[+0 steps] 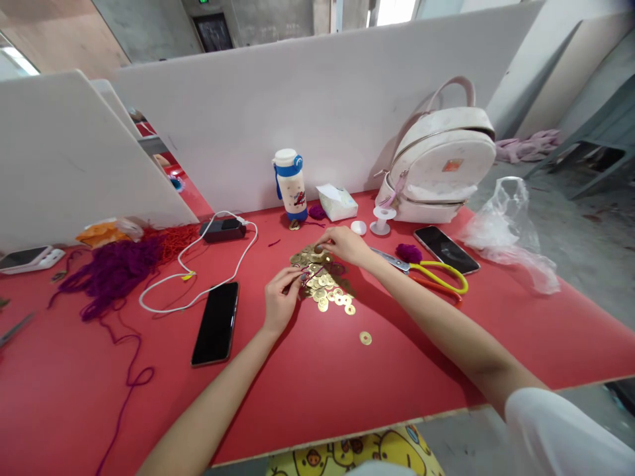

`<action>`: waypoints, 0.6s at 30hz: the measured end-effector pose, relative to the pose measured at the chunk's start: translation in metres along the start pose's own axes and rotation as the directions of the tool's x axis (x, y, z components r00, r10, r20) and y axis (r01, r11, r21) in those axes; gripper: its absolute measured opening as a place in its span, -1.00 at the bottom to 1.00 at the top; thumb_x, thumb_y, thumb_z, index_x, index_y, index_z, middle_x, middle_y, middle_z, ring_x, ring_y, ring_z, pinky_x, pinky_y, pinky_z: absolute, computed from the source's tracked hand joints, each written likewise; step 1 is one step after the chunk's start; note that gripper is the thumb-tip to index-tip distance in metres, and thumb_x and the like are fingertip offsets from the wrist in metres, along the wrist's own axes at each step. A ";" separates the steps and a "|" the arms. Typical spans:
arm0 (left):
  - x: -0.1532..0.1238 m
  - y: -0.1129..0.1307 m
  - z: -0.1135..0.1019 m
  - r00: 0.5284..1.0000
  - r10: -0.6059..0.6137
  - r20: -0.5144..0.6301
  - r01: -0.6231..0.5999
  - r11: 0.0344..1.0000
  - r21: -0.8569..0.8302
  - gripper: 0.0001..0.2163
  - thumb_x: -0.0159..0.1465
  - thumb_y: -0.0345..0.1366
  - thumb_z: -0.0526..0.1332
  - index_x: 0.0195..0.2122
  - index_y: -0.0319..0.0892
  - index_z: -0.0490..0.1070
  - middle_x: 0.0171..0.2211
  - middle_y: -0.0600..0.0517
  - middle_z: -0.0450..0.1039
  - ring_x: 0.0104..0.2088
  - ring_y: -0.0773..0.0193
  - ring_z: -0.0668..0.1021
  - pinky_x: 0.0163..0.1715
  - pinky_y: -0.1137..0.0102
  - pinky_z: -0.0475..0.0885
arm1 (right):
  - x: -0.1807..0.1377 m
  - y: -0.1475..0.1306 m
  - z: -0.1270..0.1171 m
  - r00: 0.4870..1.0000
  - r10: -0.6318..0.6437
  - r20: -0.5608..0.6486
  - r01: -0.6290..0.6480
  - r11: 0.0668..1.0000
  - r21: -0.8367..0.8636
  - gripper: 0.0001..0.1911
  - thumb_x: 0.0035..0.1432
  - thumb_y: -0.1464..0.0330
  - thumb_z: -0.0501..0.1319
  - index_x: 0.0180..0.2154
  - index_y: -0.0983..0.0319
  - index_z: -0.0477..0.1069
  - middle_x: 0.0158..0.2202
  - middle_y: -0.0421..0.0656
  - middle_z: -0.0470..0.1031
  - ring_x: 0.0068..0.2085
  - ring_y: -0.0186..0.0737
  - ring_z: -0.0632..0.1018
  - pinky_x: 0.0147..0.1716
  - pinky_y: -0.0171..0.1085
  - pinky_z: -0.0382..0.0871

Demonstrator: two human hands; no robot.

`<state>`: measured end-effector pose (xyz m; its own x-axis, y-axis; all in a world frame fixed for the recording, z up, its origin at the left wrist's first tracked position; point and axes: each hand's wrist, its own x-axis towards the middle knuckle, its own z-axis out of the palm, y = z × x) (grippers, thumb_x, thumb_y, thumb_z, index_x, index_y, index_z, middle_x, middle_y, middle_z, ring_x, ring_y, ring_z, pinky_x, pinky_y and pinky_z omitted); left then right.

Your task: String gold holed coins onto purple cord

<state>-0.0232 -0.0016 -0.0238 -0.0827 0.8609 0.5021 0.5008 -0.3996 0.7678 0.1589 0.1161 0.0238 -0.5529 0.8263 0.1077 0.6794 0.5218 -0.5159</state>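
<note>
A pile of gold-coloured coins (325,282) with holes in the middle lies on the red table. My left hand (282,299) is at the pile's left side, thumb and fingers pinched on a thin purple cord (320,270) that runs over the coins. Above the far side of the pile, my right hand (348,246) has its fingertips pressed together and pointing down. Whatever those fingertips may hold is too small to tell. One loose coin (366,338) lies apart, nearer the table's front edge.
Right of my hands lie yellow-and-orange-handled scissors (439,271), a purple yarn ball (409,252), a spool (381,221) and a phone (446,248). Behind stand a bottle (292,185) and a backpack (441,165). To the left are another phone (215,324), a white cable (171,309) and tangled purple yarn (116,268).
</note>
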 end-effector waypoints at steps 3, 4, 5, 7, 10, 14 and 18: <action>0.000 -0.001 0.000 1.000 -0.022 -0.003 0.022 1.000 -0.015 -0.84 0.28 -0.32 0.18 -0.34 -0.17 0.56 -0.27 -0.05 0.56 -0.25 0.21 0.58 -0.23 0.33 0.49 | 0.000 -0.001 -0.003 0.999 -0.031 -0.003 0.031 0.974 0.225 -0.82 0.12 0.49 0.23 -0.26 0.24 0.59 -0.32 -0.14 0.63 -0.32 -0.27 0.57 -0.33 -0.38 0.36; 0.000 -0.001 0.001 1.000 -0.026 -0.006 0.026 0.999 -0.018 -0.84 0.28 -0.31 0.18 -0.34 -0.16 0.56 -0.27 -0.05 0.56 -0.26 0.21 0.58 -0.24 0.33 0.50 | 0.000 0.000 -0.004 0.999 -0.038 0.002 0.036 0.951 0.306 -0.86 0.10 0.49 0.24 -0.29 0.27 0.58 -0.37 -0.14 0.62 -0.37 -0.29 0.57 -0.36 -0.38 0.36; 0.000 -0.001 0.001 1.000 -0.030 -0.009 0.029 0.999 -0.020 -0.84 0.28 -0.31 0.18 -0.34 -0.16 0.56 -0.27 -0.05 0.56 -0.26 0.21 0.58 -0.25 0.33 0.50 | 0.001 0.000 -0.005 0.999 -0.044 0.009 0.037 0.926 0.375 -0.89 0.09 0.49 0.25 -0.32 0.29 0.56 -0.41 -0.15 0.61 -0.41 -0.30 0.56 -0.39 -0.38 0.37; 0.000 -0.001 0.001 0.999 -0.034 -0.014 0.034 0.999 -0.022 -0.84 0.27 -0.31 0.19 -0.35 -0.17 0.56 -0.27 -0.05 0.57 -0.27 0.21 0.58 -0.26 0.34 0.50 | 0.001 0.001 -0.006 0.999 -0.049 0.009 0.040 0.890 0.455 -0.94 0.06 0.47 0.27 -0.37 0.31 0.53 -0.46 -0.15 0.58 -0.47 -0.32 0.53 -0.43 -0.38 0.37; 0.001 -0.002 0.000 0.999 -0.050 -0.016 0.049 0.998 -0.030 -0.84 0.27 -0.31 0.19 -0.35 -0.18 0.56 -0.27 -0.05 0.56 -0.26 0.20 0.58 -0.25 0.33 0.50 | 0.002 0.001 -0.009 0.997 -0.080 0.011 0.062 0.845 0.532 -0.95 0.02 0.43 0.29 -0.41 0.31 0.50 -0.47 -0.17 0.55 -0.48 -0.35 0.50 -0.45 -0.37 0.36; 0.001 -0.002 -0.001 0.997 -0.071 -0.023 0.071 0.997 -0.035 -0.85 0.27 -0.32 0.19 -0.35 -0.18 0.55 -0.27 -0.06 0.56 -0.23 0.19 0.58 -0.21 0.31 0.49 | 0.001 -0.006 -0.013 0.978 -0.173 0.112 0.046 0.714 0.699 -0.86 -0.01 0.34 0.31 -0.40 0.30 0.50 -0.45 -0.18 0.55 -0.45 -0.36 0.48 -0.40 -0.36 0.38; 0.002 -0.002 0.000 0.997 -0.068 -0.027 0.067 0.997 -0.043 -0.85 0.26 -0.34 0.18 -0.34 -0.18 0.56 -0.28 -0.05 0.56 -0.25 0.21 0.58 -0.20 0.31 0.49 | -0.001 -0.014 -0.012 0.971 -0.200 0.135 0.036 0.672 0.740 -0.81 -0.05 0.31 0.34 -0.40 0.31 0.52 -0.46 -0.19 0.55 -0.43 -0.35 0.49 -0.37 -0.35 0.37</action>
<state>-0.0248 0.0004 -0.0243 -0.1395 0.8772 0.4594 0.4569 -0.3546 0.8158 0.1559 0.1101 0.0406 -0.7371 0.6693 0.0931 0.0799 0.2232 -0.9715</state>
